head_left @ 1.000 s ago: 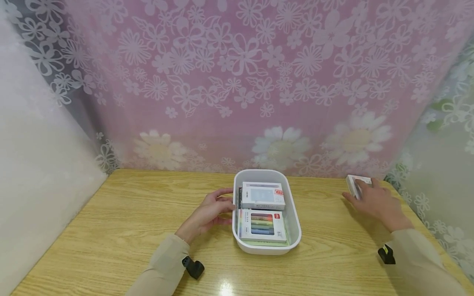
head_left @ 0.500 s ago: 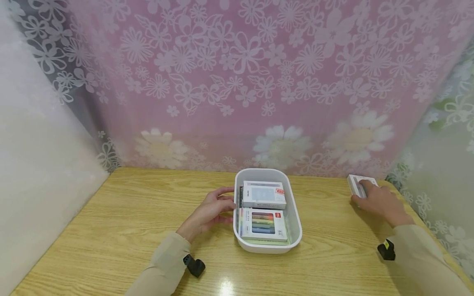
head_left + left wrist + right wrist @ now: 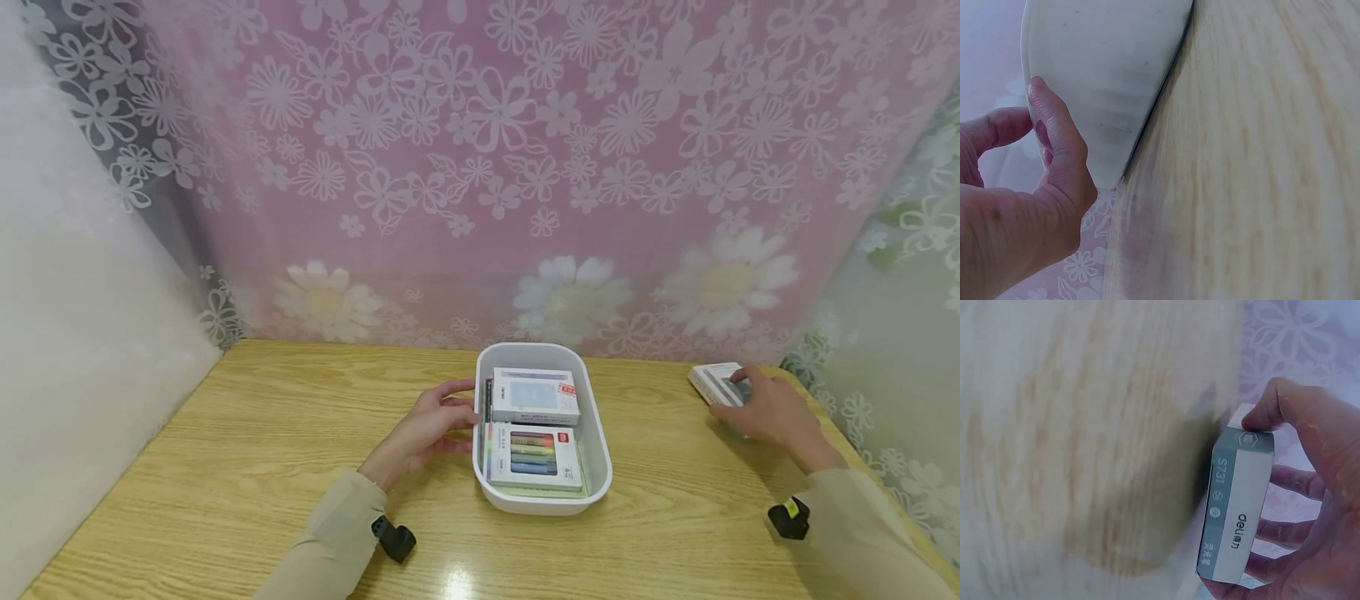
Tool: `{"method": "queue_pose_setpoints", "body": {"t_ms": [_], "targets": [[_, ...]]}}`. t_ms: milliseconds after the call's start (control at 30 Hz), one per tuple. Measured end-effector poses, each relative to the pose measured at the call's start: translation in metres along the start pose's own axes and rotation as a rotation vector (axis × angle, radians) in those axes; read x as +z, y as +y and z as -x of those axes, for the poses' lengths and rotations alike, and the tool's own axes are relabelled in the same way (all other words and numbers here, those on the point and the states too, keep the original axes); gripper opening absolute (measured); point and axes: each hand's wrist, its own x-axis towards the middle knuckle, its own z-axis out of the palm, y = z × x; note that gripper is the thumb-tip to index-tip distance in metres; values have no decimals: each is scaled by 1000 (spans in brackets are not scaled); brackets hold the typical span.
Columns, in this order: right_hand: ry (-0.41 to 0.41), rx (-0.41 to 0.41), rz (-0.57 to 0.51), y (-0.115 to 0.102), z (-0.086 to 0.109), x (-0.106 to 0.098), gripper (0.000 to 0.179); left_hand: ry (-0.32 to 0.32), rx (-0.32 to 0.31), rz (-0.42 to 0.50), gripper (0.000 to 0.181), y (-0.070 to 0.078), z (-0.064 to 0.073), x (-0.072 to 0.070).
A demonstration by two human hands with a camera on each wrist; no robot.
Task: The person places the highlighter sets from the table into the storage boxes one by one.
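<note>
My right hand point(image 3: 776, 414) grips a small white and grey-green box of highlighters point(image 3: 715, 381) at the far right of the table. In the right wrist view, the thumb is at one end of this highlighter box point(image 3: 1235, 503) and fingers curl around behind it. Its shadow falls on the wood beside it, and the box looks raised off the table. My left hand point(image 3: 423, 429) holds the left rim of a white plastic basket point(image 3: 600, 450). The left wrist view has a finger against the basket's outer wall point(image 3: 1110, 69) and the thumb at the rim.
Inside the basket lie a white box with a pale blue front point(image 3: 532, 395) and a box of coloured pens point(image 3: 531, 456). A dark edge and a green item show beside and under them. A pink flowered curtain point(image 3: 420, 183) hangs behind the wooden table point(image 3: 247, 467).
My right hand has closed around the highlighter box, which has turned and shifted slightly left. The left hand and basket stay in place.
</note>
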Motion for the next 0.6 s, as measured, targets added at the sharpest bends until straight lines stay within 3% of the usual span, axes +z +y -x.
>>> {"method": "queue_pose_setpoints", "body": {"t_ms": [600], "targets": [[84,-50,-33,-34,19,-9,75,8,-4,-6,62,0,-1,0]]}}
